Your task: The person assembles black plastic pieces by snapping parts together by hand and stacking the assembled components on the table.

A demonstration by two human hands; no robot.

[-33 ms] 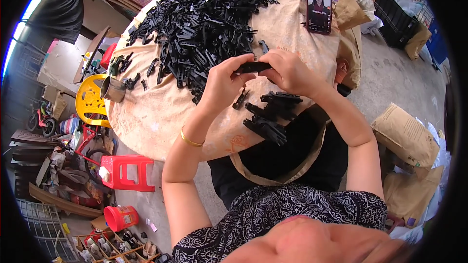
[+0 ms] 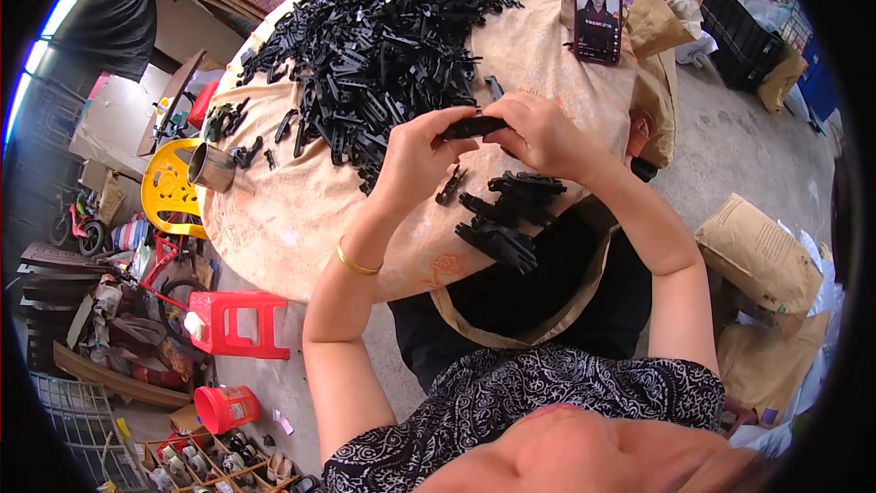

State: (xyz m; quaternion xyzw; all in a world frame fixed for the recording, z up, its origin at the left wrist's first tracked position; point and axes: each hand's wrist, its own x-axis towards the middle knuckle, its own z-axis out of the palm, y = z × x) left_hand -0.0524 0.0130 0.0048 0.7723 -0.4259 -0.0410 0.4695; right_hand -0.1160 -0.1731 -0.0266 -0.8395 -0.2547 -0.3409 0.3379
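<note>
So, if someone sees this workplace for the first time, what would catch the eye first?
Probably the big heap of black parts on the cloth-covered table. On its near side, the left hand and right hand hold a dark piece between them. A lit phone stands at the table's far right.
</note>
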